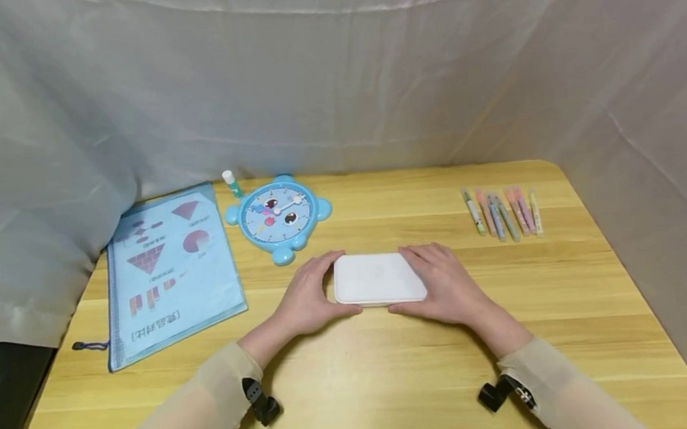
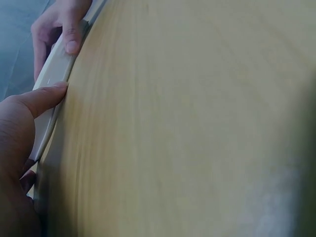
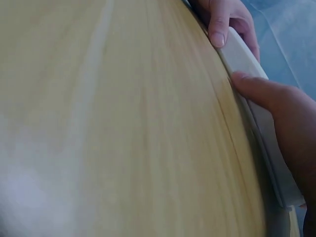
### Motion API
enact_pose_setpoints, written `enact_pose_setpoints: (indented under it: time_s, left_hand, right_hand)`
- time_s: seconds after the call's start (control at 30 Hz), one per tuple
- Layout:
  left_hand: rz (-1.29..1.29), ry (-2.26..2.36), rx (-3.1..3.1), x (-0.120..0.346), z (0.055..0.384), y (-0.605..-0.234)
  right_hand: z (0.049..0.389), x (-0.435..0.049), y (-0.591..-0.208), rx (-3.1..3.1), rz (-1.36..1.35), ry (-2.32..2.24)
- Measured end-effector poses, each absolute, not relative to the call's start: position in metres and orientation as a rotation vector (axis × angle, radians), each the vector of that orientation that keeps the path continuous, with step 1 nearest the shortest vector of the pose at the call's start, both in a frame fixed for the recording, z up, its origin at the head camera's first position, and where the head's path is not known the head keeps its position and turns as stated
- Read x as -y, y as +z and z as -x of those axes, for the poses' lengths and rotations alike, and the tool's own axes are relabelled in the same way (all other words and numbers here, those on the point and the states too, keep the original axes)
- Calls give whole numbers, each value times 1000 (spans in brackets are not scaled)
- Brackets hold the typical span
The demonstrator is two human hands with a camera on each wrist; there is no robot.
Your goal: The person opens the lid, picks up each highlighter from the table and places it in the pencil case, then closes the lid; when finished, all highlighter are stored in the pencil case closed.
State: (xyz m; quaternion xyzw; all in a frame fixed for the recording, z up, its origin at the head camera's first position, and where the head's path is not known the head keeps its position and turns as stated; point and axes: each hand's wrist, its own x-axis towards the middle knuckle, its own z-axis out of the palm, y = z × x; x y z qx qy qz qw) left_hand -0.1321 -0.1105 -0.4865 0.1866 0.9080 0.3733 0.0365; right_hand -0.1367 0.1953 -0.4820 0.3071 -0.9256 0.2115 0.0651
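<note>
A flat white rectangular case [image 1: 378,277] with rounded corners lies at the middle of the table, its top facing up. My left hand [image 1: 309,298] grips its left end, thumb along the near edge and fingers at the far corner. At the opposite end, my right hand [image 1: 449,288] holds it the same way. In the left wrist view, the left thumb [image 2: 47,98] presses the side of the case [image 2: 55,69]. The right wrist view shows the right thumb [image 3: 254,89] against that same near side. What the case contains is hidden.
Left of the hands lies a blue zip document bag [image 1: 174,279] with printed shapes. Behind them are a blue toy clock [image 1: 277,212] and a glue stick [image 1: 231,182]. Several pastel markers [image 1: 502,215] lie at the right rear. A grey curtain [image 1: 334,75] borders the wooden table [image 1: 367,385].
</note>
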Motion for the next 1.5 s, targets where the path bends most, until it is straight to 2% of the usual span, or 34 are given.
enact_pose_setpoints:
  time_s: [0.63,1.03,1.5]
  left_hand:
    - [-546,1131,-2777,107,130,-482]
    - [-535,1165,-2752,102,133,-484]
    - [-433,1113,-2740,106,130,-481]
  right_hand:
    - [145,-195,-468,2848,-984,668]
    - [153,-201,-446,3050,-847,890]
    - [156,-206,-439,2963,-685,1045]
